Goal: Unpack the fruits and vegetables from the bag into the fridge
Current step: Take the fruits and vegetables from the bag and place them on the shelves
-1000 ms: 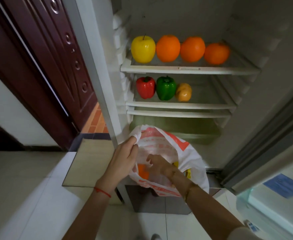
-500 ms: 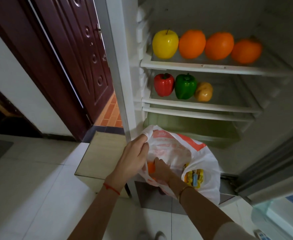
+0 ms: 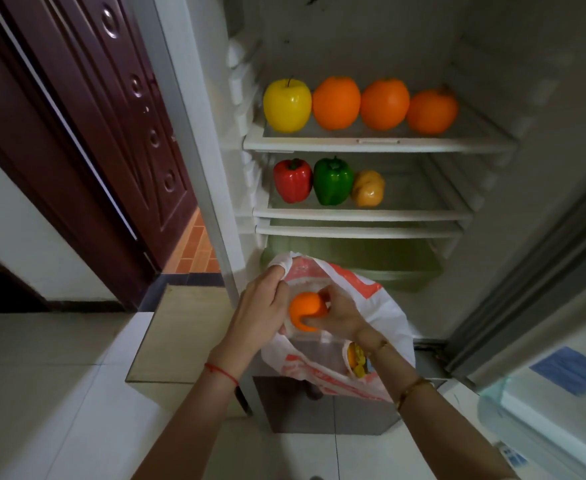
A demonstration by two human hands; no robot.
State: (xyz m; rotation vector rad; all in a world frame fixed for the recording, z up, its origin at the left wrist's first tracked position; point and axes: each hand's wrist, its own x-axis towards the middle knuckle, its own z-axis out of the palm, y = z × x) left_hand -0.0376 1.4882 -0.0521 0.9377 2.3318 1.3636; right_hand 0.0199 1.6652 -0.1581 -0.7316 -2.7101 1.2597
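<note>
We judge the step in hand to be lifting an orange fruit (image 3: pixel 306 310) out of the plastic bag (image 3: pixel 385 313) for shelving in the fridge (image 3: pixel 381 145). To do it well, we advise raising the fruit straight through the bag mouth while the opening is held taut, then setting it on the upper shelf (image 3: pixel 378 146), where a yellow apple (image 3: pixel 287 105) and three oranges (image 3: pixel 384 104) already sit in a row with little room at the right end. The lower shelf (image 3: pixel 361 214), holding a red pepper (image 3: pixel 292 180), a green pepper (image 3: pixel 333 181) and a yellowish item (image 3: pixel 368 188), has bare space to the right.

Our left hand (image 3: pixel 260 315) pinches the bag's rim, fingers curled round the plastic, wrist angled inward. Our right hand (image 3: pixel 340 315) reaches into the mouth from the right, fingers and thumb curled round the fruit, which sits at the bag opening, below the shelves. More produce (image 3: pixel 355 362) shows through the bag lower down.
</note>
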